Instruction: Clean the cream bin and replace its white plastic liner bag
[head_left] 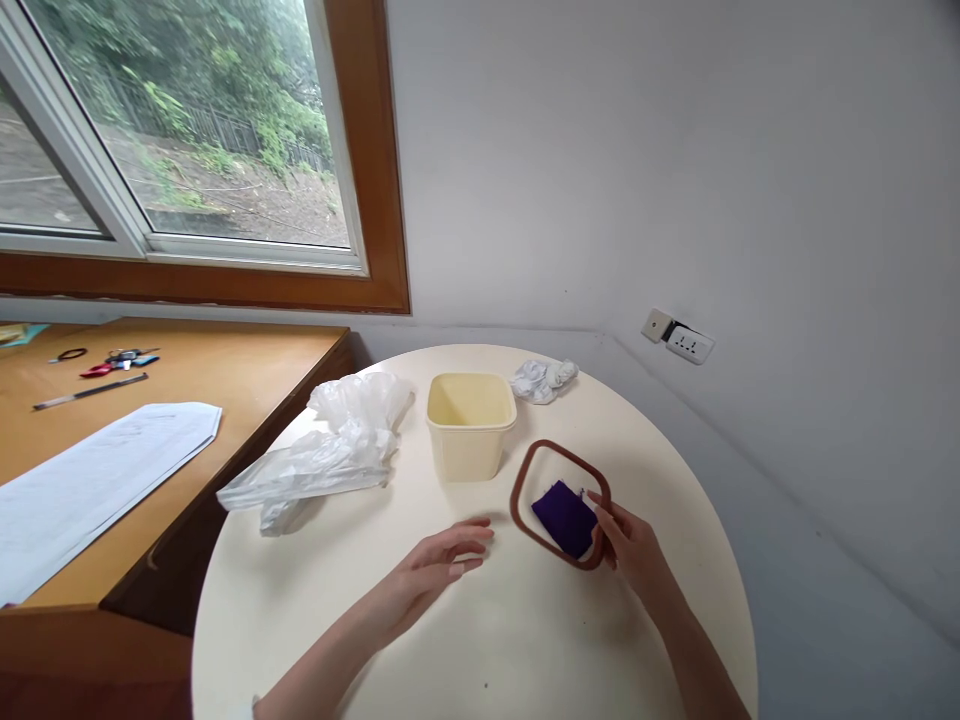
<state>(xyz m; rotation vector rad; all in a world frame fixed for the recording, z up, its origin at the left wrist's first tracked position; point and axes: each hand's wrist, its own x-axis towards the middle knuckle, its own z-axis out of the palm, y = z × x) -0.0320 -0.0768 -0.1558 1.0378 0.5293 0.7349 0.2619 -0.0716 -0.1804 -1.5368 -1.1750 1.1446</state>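
Note:
My right hand (634, 548) grips the right side of a brown, rounded-square ring (517, 500), tilted above the table. A folded dark purple cloth (561, 518) with frayed edges shows through the ring's opening, close to my right fingers. Whether those fingers touch the cloth, I cannot tell. My left hand (439, 562) is held over the table left of the ring, fingers stretched out and holding nothing. Beyond both hands stands a cream plastic bin (469, 455), upright with its top uncovered.
On the round white table (480, 640), a crumpled clear plastic bag (337, 455) lies left of the bin, and a wadded white cloth or bag (544, 380) sits behind right. A wooden desk (247, 375) with papers (112, 480) and a pen (90, 391) adjoins at left. Walls rise behind.

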